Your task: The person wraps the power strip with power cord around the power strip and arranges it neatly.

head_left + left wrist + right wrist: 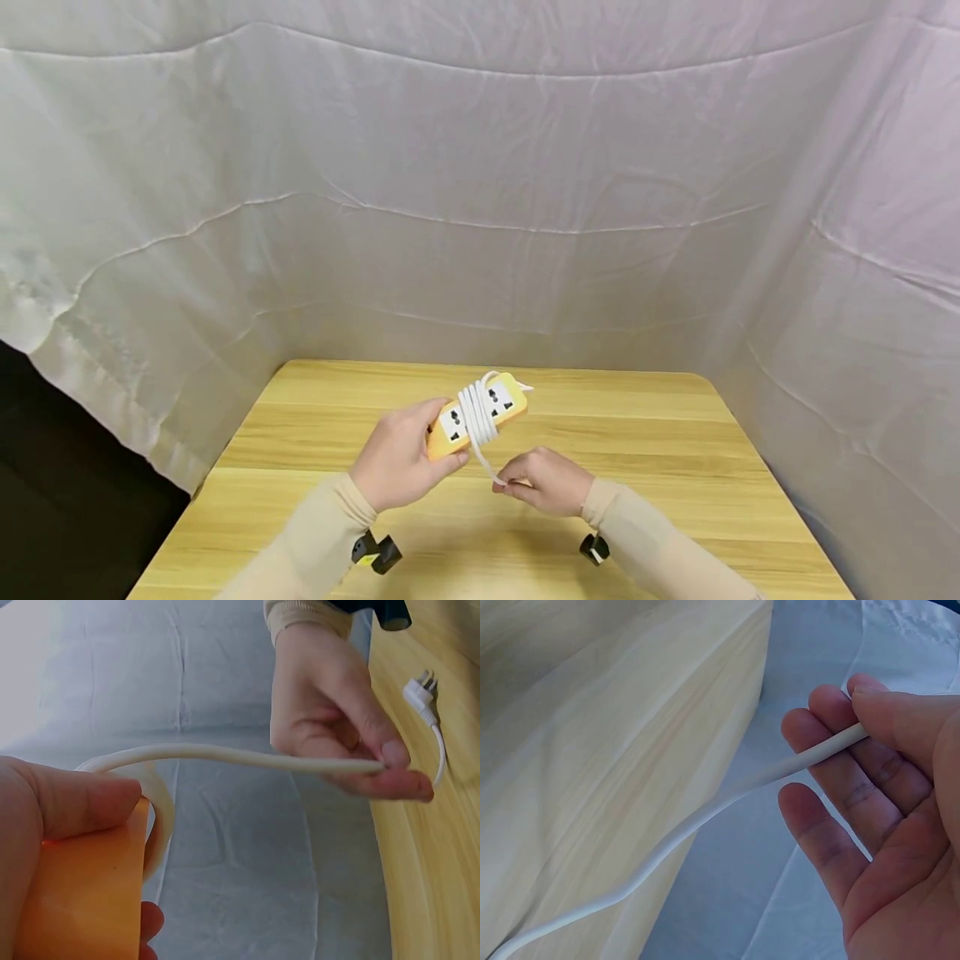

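My left hand (401,454) grips the near left end of a yellow power strip (514,410) with white socket panels, held tilted above the table. Several turns of white cord (477,414) wrap around the strip's middle. From these turns the cord runs down to my right hand (546,481), which pinches it between thumb and fingers. In the right wrist view the free cord (656,855) leads away from that pinch towards the table. A white plug (420,697) with metal prongs lies on the wood in the left wrist view.
The light wooden table (300,408) has rounded far corners. Grey-white curtains (525,283) hang behind it and along both sides. A dark gap (67,475) shows at the lower left. Small black devices (377,552) are strapped at the wrists.
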`<action>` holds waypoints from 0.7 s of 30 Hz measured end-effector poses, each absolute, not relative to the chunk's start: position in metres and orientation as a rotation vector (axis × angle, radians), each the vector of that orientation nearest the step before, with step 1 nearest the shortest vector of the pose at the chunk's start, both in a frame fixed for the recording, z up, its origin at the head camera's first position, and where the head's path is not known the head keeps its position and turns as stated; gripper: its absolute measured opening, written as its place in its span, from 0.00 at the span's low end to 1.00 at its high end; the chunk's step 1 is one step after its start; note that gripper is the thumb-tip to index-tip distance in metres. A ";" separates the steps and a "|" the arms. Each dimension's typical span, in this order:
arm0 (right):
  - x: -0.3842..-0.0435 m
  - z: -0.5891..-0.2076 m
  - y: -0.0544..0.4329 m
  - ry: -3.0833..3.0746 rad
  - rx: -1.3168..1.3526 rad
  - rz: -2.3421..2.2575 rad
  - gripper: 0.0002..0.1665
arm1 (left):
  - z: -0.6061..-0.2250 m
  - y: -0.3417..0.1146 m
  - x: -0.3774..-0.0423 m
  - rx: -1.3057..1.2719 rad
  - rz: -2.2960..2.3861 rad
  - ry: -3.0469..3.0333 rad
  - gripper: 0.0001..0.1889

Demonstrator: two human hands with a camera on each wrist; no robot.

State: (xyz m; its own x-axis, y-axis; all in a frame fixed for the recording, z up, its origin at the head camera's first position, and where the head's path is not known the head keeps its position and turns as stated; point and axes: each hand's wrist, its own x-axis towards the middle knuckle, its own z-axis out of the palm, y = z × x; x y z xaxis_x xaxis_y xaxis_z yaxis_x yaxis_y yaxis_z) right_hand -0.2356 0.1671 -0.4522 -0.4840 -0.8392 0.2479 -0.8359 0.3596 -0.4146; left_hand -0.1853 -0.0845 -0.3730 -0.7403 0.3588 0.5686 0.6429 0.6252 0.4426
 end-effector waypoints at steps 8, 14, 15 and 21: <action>-0.249 -0.455 0.161 2.613 -1.848 -0.753 0.07 | -0.375 -0.078 -0.181 -0.847 -0.882 -2.417 0.29; -0.256 -0.453 0.156 2.732 -1.768 -0.674 0.06 | -0.376 -0.075 -0.178 -0.868 -0.885 -2.421 0.30; -0.256 -0.453 0.156 2.735 -1.725 -0.692 0.10 | -0.376 -0.074 -0.178 -0.871 -0.884 -2.420 0.30; -0.259 -0.451 0.156 2.766 -1.631 -0.764 0.25 | -0.380 -0.072 -0.177 -0.909 -0.877 -2.408 0.29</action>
